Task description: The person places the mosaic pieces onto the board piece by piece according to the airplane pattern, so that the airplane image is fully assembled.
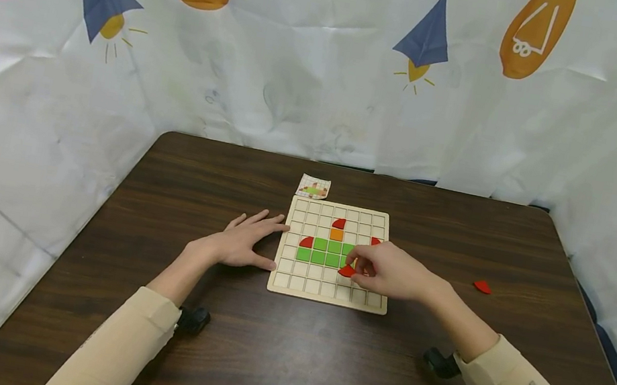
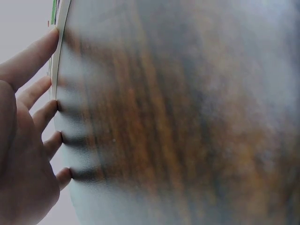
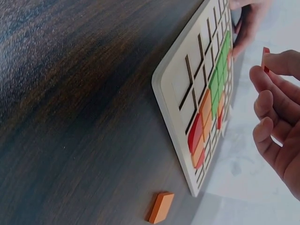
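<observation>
A pale wooden grid board lies on the table with coloured tiles set in its squares. Two rows of green tiles run across its middle, with an orange tile and a red quarter-round tile above them. My left hand has its fingers spread, thumb and index fingertips at the board's left edge. Over the board's right part, my right hand pinches a red quarter-round tile between thumb and finger. That hand hides some right-hand squares in the head view; the right wrist view shows orange and red tiles there.
One loose red tile lies on the dark table, right of the board. A small picture card touches the board's top left corner. Printed white cloth hangs behind the table and along its sides.
</observation>
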A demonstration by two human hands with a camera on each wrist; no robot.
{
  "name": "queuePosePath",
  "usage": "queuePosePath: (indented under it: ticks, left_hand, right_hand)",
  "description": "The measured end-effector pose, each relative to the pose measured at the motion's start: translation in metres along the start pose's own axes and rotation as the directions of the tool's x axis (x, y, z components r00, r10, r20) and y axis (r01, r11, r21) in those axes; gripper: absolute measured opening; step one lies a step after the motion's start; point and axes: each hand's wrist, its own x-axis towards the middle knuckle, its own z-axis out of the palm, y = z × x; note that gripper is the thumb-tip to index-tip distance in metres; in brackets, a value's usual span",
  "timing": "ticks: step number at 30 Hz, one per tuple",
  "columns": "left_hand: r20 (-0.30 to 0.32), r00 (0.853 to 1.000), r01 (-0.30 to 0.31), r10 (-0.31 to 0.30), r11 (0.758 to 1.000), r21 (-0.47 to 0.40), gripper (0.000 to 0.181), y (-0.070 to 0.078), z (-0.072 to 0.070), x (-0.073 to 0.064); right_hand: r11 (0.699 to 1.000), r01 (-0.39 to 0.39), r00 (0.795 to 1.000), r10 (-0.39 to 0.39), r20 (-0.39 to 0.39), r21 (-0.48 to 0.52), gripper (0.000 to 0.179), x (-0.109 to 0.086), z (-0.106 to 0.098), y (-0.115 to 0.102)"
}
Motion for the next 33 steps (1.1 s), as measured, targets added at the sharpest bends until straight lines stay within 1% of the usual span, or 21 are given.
queuePosePath:
  ticks: [7,13,19,33]
  left_hand:
    - [0.002,1.0,-0.001,0.001,1.0,0.003,0.088,0.0,0.0,0.0]
    - [0.0,1.0,-0.001,0.001,1.0,0.004,0.089,-0.001,0.001,0.001]
    - [0.002,1.0,0.0,0.0,1.0,0.001,0.089,0.0,0.0,0.001]
    - [-0.001,1.0,0.001,-0.001,1.0,0.003,0.089,-0.001,0.001,0.001]
  right_hand:
    - [1.0,0.002,0.999,-0.003,-0.038,-0.03,0.016,0.006,0.006,-0.002]
    - [1.0,0.017,0.998,-0.018,-0.063,-0.026,0.016,0.011,0.011,-0.003]
    - [1.0,0.021,0.996,-0.02,-0.085,0.008,0.014,0.015,0.015,-0.003]
    - [0.998,0.003,0.996,0.003,-0.092,0.07,0.015,0.025,0.026,-0.004]
